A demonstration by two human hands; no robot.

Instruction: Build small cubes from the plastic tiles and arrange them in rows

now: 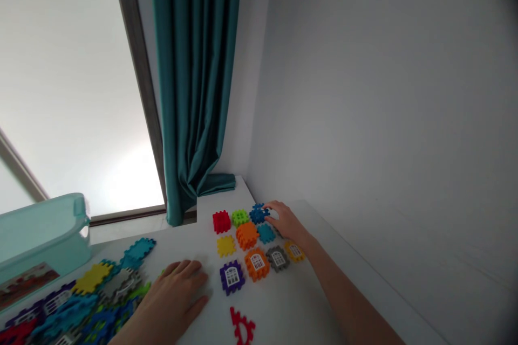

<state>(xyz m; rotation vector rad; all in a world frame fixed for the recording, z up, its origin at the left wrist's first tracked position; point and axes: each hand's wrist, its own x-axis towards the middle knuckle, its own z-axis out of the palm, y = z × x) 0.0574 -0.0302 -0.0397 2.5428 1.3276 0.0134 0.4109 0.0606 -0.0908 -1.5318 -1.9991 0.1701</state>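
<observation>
Two bare hands are seen above a white table (283, 315), with a red notched tile (242, 326) lying nearest. The left hand (178, 294) is laid open, grasping nothing, just beside a heap of interlocking plastic tiles (87, 296). The right hand (288, 223) is pressed against a blue tile (258, 214) in a grid of coloured blocks (251, 245), its grip unclear. A pale teal plastic bin (42, 229), its contents hidden, bears a picture label (28, 284); a teal curtain (194, 81) hangs beyond.

Materials: moulded plastic, cloth
Interlocking tiles (246, 235) are smooth plastic; curtain (194, 91) is softly sheened cloth; counter (291, 312) is smooth matt white.
</observation>
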